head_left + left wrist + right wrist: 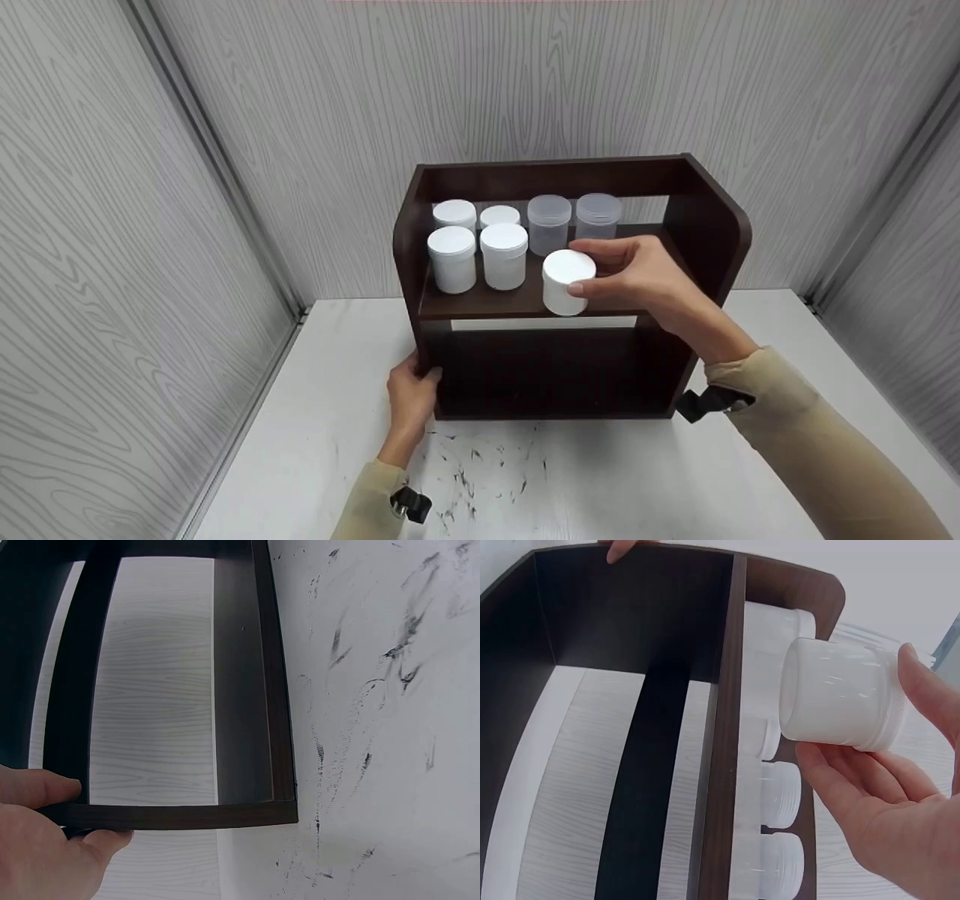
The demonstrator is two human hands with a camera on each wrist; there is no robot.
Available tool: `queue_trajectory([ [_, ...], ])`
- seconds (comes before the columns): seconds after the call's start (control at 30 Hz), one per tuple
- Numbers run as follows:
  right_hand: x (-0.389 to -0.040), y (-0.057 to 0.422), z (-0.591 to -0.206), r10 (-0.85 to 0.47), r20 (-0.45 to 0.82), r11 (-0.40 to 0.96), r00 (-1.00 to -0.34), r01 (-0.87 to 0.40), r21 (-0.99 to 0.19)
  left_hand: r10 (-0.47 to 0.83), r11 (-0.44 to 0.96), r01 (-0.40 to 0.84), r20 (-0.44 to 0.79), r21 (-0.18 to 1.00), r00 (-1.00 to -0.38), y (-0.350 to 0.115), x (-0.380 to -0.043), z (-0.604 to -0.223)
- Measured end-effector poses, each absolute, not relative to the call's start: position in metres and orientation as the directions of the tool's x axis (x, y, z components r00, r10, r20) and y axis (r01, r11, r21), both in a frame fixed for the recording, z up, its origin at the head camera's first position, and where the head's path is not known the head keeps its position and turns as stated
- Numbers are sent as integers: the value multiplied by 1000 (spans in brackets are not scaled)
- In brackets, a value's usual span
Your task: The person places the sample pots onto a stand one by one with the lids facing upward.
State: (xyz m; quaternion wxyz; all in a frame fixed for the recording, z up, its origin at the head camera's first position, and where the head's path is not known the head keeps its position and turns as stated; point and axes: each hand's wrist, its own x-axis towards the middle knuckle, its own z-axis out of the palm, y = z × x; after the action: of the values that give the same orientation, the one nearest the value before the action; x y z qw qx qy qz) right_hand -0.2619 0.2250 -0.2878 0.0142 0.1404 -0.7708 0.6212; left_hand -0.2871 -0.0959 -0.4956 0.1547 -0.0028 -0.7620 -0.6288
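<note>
A white lidded jar [566, 283] is pinched between the thumb and fingers of my right hand [637, 274], held at the front edge of the upper shelf. In the right wrist view the jar [840, 694] lies sideways across the picture, its base towards the shelf. My left hand [412, 394] grips the left side panel of a dark brown wooden shelf unit [544, 312]. The left wrist view shows its thumb and fingers on either side of the panel edge [180, 817]. Several white-lidded jars [453, 259] and two clear-lidded jars [549, 223] stand on the upper shelf.
The shelf unit's lower compartment [555, 373] is open at the front. Dark scuff marks [472, 480] streak the white table [300, 450] before it. Grey wood-grain panels [480, 97] enclose the table at the back and sides.
</note>
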Motion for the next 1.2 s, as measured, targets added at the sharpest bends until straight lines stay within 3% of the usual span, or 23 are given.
queue_trajectory([
  [0.43, -294, 224, -290, -175, 189, 230, -966, -227, -946, -193, 214, 205, 247, 955, -950, -96, -287, -497],
  [1.2, -317, 218, -298, -130, 170, 267, -977, -199, -943, -179, 196, 211, 246, 958, -953, -97, -283, -496],
])
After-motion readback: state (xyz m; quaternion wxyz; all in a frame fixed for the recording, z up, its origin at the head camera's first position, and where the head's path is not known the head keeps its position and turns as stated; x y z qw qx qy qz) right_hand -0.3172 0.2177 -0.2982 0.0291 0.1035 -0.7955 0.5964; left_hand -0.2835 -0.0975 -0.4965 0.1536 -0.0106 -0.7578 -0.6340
